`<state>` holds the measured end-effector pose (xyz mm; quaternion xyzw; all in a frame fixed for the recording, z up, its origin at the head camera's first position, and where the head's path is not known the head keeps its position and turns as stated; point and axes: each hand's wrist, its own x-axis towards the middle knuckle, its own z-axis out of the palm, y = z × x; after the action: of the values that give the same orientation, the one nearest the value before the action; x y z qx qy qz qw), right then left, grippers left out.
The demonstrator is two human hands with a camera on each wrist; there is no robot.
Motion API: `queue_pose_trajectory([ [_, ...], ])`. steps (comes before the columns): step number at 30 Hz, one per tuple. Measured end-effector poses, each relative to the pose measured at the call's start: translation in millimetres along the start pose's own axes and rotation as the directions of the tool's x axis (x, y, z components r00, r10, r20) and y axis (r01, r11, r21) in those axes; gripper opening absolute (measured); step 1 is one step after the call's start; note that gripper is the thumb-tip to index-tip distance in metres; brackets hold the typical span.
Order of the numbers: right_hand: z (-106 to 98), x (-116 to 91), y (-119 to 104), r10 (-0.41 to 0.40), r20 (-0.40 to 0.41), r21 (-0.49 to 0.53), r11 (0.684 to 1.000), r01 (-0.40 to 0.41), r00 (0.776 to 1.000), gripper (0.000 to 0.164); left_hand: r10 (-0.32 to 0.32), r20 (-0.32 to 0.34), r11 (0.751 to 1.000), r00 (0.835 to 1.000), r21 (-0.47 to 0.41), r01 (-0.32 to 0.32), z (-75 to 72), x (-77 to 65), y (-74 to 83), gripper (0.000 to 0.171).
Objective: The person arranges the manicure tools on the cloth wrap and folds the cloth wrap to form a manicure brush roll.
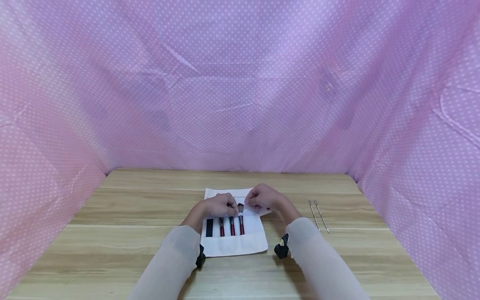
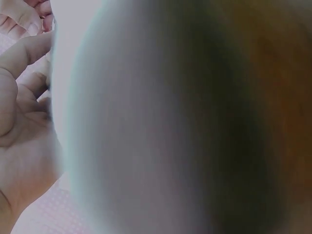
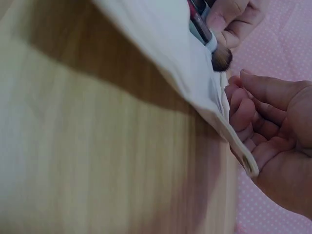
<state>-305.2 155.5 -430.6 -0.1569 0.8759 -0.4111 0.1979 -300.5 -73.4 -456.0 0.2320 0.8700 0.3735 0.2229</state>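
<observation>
A white cloth brush roll point(image 1: 234, 245) lies unfolded on the table, with several red-handled makeup brushes point(image 1: 232, 227) side by side in its pocket. A black strip point(image 1: 209, 228) shows at its left. My left hand point(image 1: 220, 205) pinches the roll's upper cloth, thumb and fingertips right beside a brush head point(image 3: 222, 58). To its right, my right hand point(image 1: 264, 196) pinches the roll's flap by its upper edge. In the right wrist view, a corner with an eyelet point(image 3: 248, 165) hangs by the right palm. A pale blurred shape hides most of the left wrist view.
Two thin metal rods point(image 1: 318, 216) lie side by side on the wooden table point(image 1: 131, 216), right of the right forearm. Pink dotted cloth point(image 1: 240, 104) hangs along the back and both sides. Each wrist wears a black device point(image 1: 281, 247).
</observation>
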Motion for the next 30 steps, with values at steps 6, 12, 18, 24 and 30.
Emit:
queue_pose_trajectory([
  [6, -15.6, -10.1, 9.2, -0.008, -0.033, 0.057, 0.998, 0.010, 0.999, 0.015, -0.015, -0.013, 0.997, 1.000, -0.071, 0.014, 2.0, 2.8, 2.7, 0.018],
  [12, -36.5, -24.5, 25.6, -0.036, -0.129, 0.053, 0.998, 0.044, 0.991, 0.019, 0.077, 0.007, 0.996, 0.997, 0.046, -0.077, 3.5, 6.6, 5.2, 0.032],
  [18, -58.9, -43.5, 44.7, -0.033, -0.215, 0.011, 0.999, 0.036, 0.976, 0.023, 0.165, -0.011, 0.977, 0.986, 0.136, -0.162, 6.5, 4.8, 17.8, 0.016],
  [24, -80.4, -62.7, 67.0, -0.092, -0.285, -0.102, 0.993, 0.066, 0.954, 0.020, 0.134, 0.002, 0.979, 0.991, 0.153, -0.133, 10.0, 7.1, 27.1, 0.011],
  [30, -96.8, -83.0, 89.1, -0.092, -0.300, -0.184, 0.982, 0.038, 0.949, 0.019, 0.081, -0.010, 0.985, 0.997, 0.151, -0.079, 13.5, 9.5, 26.4, 0.006],
])
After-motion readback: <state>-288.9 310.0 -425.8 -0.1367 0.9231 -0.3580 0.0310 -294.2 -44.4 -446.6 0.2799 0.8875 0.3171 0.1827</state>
